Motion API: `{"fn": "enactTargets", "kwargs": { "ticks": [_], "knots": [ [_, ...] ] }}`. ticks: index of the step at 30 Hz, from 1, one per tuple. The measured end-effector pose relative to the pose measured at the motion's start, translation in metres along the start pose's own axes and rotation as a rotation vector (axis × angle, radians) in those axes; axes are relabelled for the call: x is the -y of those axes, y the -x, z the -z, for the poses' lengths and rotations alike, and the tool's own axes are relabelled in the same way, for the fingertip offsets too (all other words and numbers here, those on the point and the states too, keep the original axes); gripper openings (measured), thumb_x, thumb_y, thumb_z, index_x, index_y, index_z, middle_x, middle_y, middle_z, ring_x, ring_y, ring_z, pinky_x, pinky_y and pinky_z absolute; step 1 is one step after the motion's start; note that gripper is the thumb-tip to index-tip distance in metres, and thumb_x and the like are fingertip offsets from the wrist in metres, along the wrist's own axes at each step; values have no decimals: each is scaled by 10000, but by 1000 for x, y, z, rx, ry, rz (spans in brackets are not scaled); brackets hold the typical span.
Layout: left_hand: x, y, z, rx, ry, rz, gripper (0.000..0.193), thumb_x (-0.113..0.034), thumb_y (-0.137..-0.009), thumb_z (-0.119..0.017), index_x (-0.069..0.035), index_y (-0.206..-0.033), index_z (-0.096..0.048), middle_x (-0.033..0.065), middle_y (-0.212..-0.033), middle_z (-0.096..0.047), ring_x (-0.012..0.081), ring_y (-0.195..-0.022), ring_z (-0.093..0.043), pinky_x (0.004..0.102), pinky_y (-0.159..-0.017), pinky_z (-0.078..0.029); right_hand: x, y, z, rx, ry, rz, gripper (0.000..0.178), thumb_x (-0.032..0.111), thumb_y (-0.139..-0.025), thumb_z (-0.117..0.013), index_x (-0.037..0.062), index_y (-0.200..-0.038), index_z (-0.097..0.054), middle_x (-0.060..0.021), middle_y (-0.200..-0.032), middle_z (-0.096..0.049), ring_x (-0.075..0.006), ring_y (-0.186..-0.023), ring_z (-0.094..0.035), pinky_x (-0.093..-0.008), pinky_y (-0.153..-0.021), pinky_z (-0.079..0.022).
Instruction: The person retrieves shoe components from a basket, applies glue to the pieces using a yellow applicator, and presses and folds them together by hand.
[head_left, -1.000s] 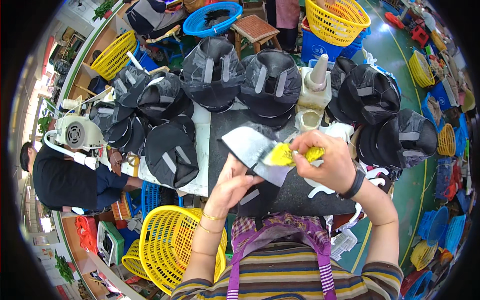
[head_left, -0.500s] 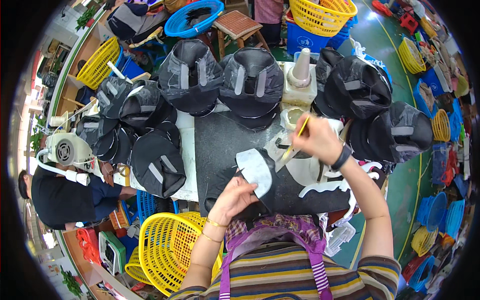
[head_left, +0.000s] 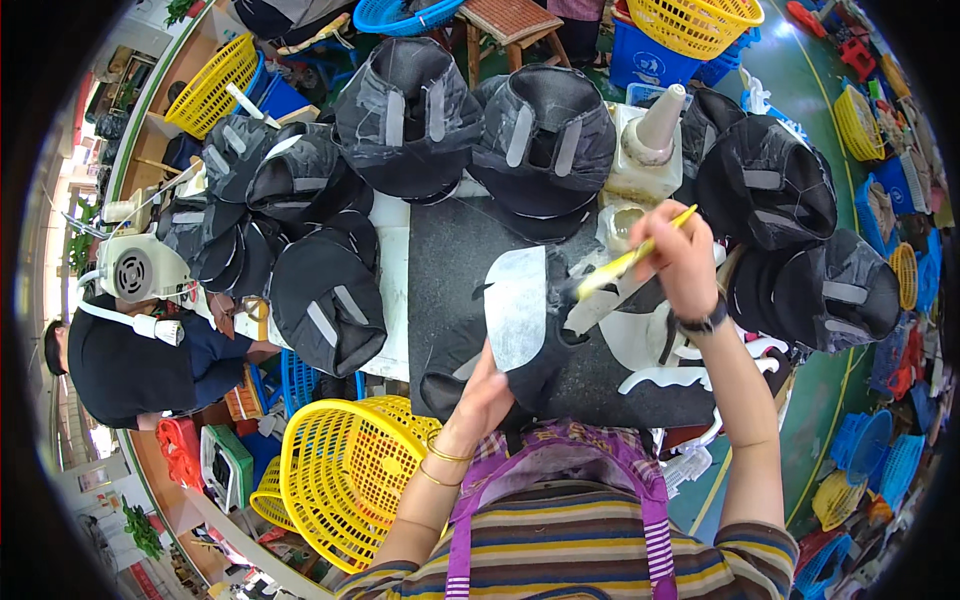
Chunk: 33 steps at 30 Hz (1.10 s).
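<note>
My left hand (head_left: pixel 485 400) grips the near edge of a black cap (head_left: pixel 450 365) over the table; a pale grey-white curved panel (head_left: pixel 517 310) lies on its brim, facing up. My right hand (head_left: pixel 685 265) is closed around a yellow-handled brush (head_left: pixel 632 262). The dark bristles point left and down, close to the right edge of the panel. Whether they touch the cap, I cannot tell. Just behind the right hand, partly hidden, stands a small pale pot (head_left: pixel 618 222).
Black caps with grey strips (head_left: pixel 405 120) line the back and both sides of the dark table mat (head_left: pixel 440 260). A white cone-topped container (head_left: pixel 645 165) stands behind the pot. White curved pieces (head_left: pixel 660 375) lie at right. A yellow basket (head_left: pixel 350 480) is at near left; another person (head_left: pixel 130 365) sits beyond.
The brush has tipped from steep to slanting, its bristles now near the panel. The panel has turned more upright, and my left hand has shifted to its lower edge. The whole view has shifted slightly.
</note>
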<state>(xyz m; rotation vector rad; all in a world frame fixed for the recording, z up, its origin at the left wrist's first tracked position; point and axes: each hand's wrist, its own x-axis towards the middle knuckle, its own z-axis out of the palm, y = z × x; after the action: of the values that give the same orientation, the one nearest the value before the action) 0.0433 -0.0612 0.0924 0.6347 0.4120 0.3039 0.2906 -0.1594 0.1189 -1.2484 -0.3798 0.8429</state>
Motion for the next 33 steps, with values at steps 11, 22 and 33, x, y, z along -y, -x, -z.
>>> {"fn": "enactTargets", "kwargs": {
  "ticks": [11, 22, 33],
  "knots": [
    [-24, -20, 29, -47, 527, 412, 411, -119, -829, -435, 82, -1187, -407, 202, -1186, -501, 312, -1016, -553, 409, -884, -454, 15, 51, -59, 299, 712, 554, 245, 141, -712, -708, 31, -750, -492, -66, -656, -585, -139, -550, -617, -236, -500, -494],
    [-25, 18, -1, 153, 639, 125, 515, -333, -887, -305, 51, -1191, -461, 216, -1192, -504, 345, -1100, -495, 448, -963, -365, 9, 56, -43, 206, 660, 549, 135, 3, -721, -560, 14, -854, -535, -101, -799, -612, -211, -719, -623, -281, -652, -488],
    [-34, 36, -13, 200, 706, 259, 511, -349, -887, -317, 68, -1082, -538, 215, -1131, -545, 321, -1051, -524, 426, -960, -359, 49, 88, -103, 557, 614, 768, 196, 3, -652, -608, 52, -825, -533, -59, -825, -616, -218, -652, -611, -284, -569, -490]
  ]
}}
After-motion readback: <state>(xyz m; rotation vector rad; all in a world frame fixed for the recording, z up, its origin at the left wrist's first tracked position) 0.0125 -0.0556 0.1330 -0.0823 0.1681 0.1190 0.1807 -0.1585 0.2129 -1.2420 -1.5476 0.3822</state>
